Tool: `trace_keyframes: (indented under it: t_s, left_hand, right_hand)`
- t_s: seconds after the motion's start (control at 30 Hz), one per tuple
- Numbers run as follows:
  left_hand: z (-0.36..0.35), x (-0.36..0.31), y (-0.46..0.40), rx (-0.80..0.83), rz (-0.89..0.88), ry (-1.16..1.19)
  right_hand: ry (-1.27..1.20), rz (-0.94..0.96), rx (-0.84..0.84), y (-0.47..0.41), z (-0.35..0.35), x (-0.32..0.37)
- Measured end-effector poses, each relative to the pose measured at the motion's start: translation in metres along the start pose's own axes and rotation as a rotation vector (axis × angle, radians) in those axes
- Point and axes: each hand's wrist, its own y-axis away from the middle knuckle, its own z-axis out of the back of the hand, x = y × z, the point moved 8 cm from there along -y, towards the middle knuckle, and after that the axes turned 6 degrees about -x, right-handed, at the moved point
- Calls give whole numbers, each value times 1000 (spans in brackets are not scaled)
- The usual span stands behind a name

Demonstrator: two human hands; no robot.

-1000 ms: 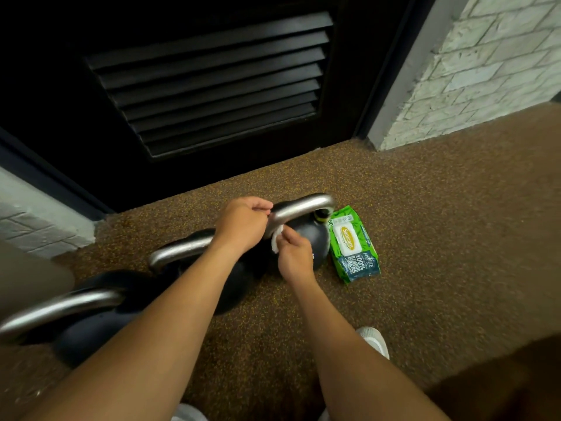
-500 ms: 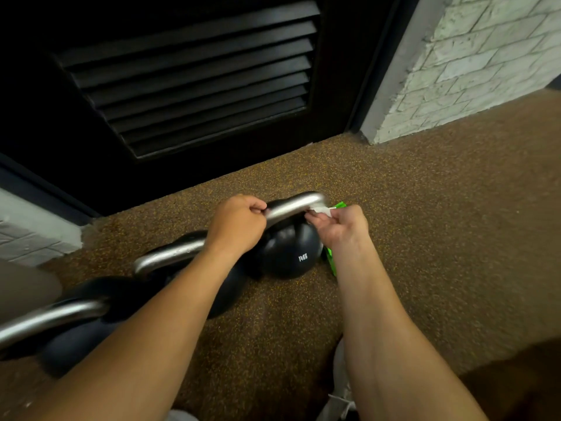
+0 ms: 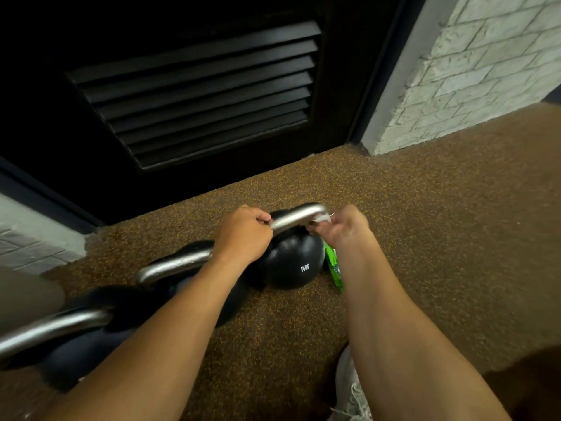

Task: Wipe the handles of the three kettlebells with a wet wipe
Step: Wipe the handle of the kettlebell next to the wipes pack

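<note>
Kettlebells stand in a row on the floor before the door, and I grip the far one's handle (image 3: 296,216) with my left hand (image 3: 243,233) while my right hand (image 3: 341,227) pinches the wet wipe (image 3: 322,218) at its right bend, so next I must, it seems, rub down that side.

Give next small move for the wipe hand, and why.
Probably slide the wet wipe leftward along the 14 kg kettlebell's handle: the right hand pinches it at the right bend, the left hand grips the other end, and the bar between looks uncovered.
</note>
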Motion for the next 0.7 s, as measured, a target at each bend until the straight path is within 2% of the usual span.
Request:
trace_keyframes:
  t_s: [0.07,0.13,0.2,0.3,0.7]
  left_hand:
    - [0,0,0,10,3,4]
    - [-1,-1,0,10,3,17]
    - [-2,-2,1,6,-1,23]
    - [1,-4,-1,0,-14,17]
    - [1,-1,0,-10,-29,-27]
  right_hand:
    - [-12,16,-76,2,8,7]
    - [-28,4,-54,2,8,11]
    - [58,-16,-15,0,-1,10]
    - [254,50,-28,10,-2,16]
    - [360,279,40,-19,1,4]
